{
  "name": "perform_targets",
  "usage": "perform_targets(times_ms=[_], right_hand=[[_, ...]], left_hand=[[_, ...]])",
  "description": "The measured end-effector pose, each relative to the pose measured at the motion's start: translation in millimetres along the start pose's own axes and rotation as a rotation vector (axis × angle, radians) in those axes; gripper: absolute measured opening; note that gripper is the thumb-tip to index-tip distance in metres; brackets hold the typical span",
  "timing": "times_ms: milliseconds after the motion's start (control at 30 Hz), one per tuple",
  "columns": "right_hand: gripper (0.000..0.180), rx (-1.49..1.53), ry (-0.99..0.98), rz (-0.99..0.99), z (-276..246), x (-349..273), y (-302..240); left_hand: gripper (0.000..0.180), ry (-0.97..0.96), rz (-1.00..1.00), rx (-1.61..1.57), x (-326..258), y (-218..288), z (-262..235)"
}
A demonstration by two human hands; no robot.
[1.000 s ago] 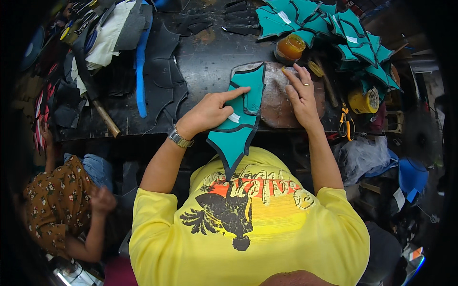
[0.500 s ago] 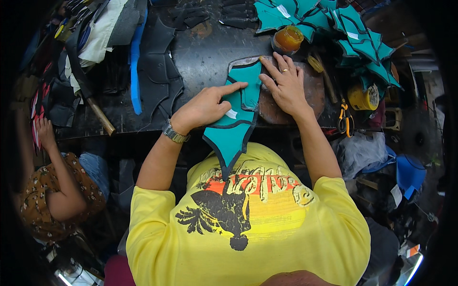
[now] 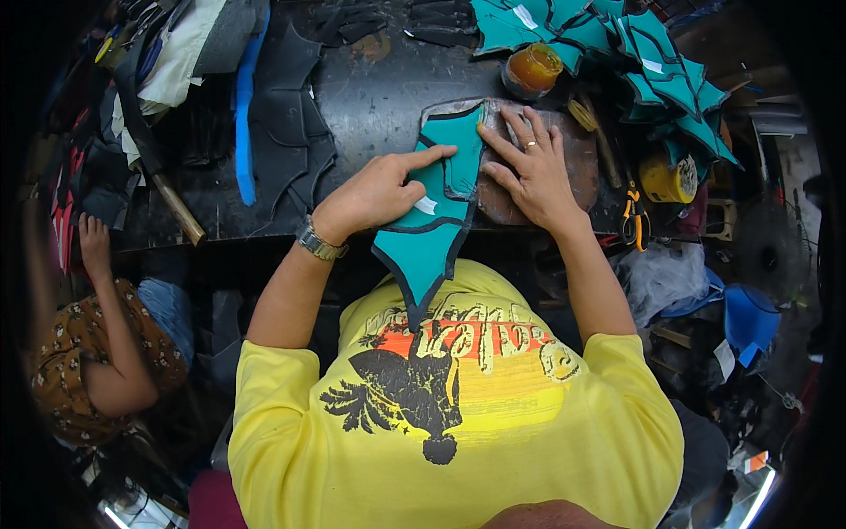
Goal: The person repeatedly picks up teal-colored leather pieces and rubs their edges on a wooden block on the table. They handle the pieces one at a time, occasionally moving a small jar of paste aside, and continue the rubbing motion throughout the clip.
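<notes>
A pointed teal fabric piece with black edging [image 3: 432, 242] lies partly on a worn brown board [image 3: 513, 196], its tip hanging over the table's front edge toward my yellow shirt. My left hand [image 3: 366, 196] rests over its left side, index finger stretched out on the teal surface, thumb apart, the other fingers curled under. A small white tag [image 3: 426, 205] shows beside the thumb. My right hand [image 3: 538, 172] lies with fingers spread on the board, the index fingertip at the piece's upper right edge. No object shows in either hand.
Behind the board stands a jar of amber stuff [image 3: 532, 70]. Several teal pieces [image 3: 674, 75] are piled far right, near a yellow tub [image 3: 670, 180] and orange-handled cutters [image 3: 634, 219]. Black cut pieces [image 3: 286, 123] and a wooden handle [image 3: 179, 210] lie left. A co-worker's hand [image 3: 95, 247] is far left.
My right hand has slid a little toward me along the piece's right edge. My left index finger stays on the piece. The co-worker's hand looks slightly changed in pose.
</notes>
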State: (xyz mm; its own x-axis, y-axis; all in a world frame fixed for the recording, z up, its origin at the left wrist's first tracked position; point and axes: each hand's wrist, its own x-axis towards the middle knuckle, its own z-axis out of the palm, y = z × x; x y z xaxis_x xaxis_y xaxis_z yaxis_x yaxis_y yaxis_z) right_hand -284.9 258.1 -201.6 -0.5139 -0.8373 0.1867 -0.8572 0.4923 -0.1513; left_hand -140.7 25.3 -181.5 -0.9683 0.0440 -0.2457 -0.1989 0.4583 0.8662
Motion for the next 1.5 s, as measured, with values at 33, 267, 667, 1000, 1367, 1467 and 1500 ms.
perform_targets(times_ms=[33, 267, 667, 1000, 1367, 1467, 1500], right_hand=[[0.05, -0.02, 0.0, -0.022, -2, -3, -1], [0.042, -0.076, 0.11, -0.137, -7, -5, -4], [0.026, 0.119, 0.569, 0.042, -55, 48, 40], [0.028, -0.304, 0.323, 0.023, -57, 81, 74], [0.026, 0.248, 0.177, -0.123, -31, 9, 9], [0.034, 0.153, 0.106, -0.14, -21, -5, 4], [0.041, 0.093, 0.039, -0.098, -18, -8, 4]], left_hand=[[0.069, -0.007, 0.001, -0.022, 0, 0, 0], [0.07, -0.013, -0.009, -0.036, 1, -2, 0], [0.037, 0.427, 0.328, -0.04, 7, 0, -4], [0.072, 0.672, 0.389, 0.188, 52, -6, 3], [0.08, 0.614, 0.361, 0.18, 72, -7, 0], [0.079, 0.616, 0.389, 0.209, 73, -8, -2], [0.079, 0.627, 0.407, 0.224, 73, -8, -2]])
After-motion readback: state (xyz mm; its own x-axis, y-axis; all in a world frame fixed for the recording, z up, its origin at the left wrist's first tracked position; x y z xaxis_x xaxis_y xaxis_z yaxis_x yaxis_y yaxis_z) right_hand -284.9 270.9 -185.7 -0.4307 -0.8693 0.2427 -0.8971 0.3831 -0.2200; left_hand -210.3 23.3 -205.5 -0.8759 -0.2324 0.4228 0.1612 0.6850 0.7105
